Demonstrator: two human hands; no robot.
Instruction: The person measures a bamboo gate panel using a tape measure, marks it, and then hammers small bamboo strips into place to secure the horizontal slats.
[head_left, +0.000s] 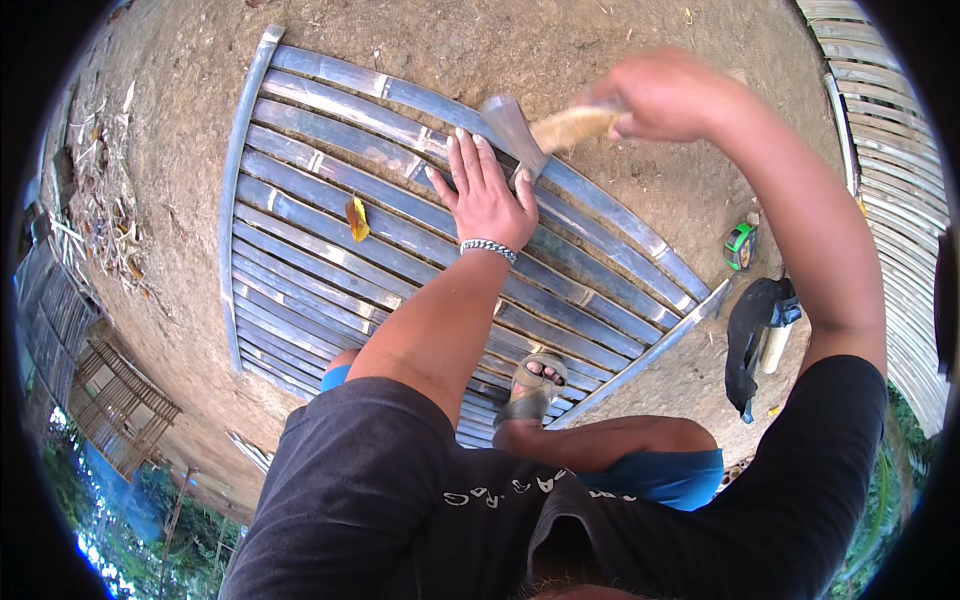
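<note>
Bright, even daylight falls from above, throwing only soft shadows on the brown dirt ground (pixel 640 190); the raised right hand (pixel 660 95) is smeared by motion blur; the fisheye bends straight edges toward a black rim; glare is slight.

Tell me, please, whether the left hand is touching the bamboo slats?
Touching. The head view shows the left hand pressed flat, fingers spread, on the bamboo slats, with no gap beneath the palm.

Black short-sleeved shirt (pixel 400 500) with pale lettering across the front, blue shorts (pixel 655 475) beneath, a silver chain bracelet (pixel 488 247) on the left wrist, a grey sandal (pixel 530 395) on the foot.
</note>
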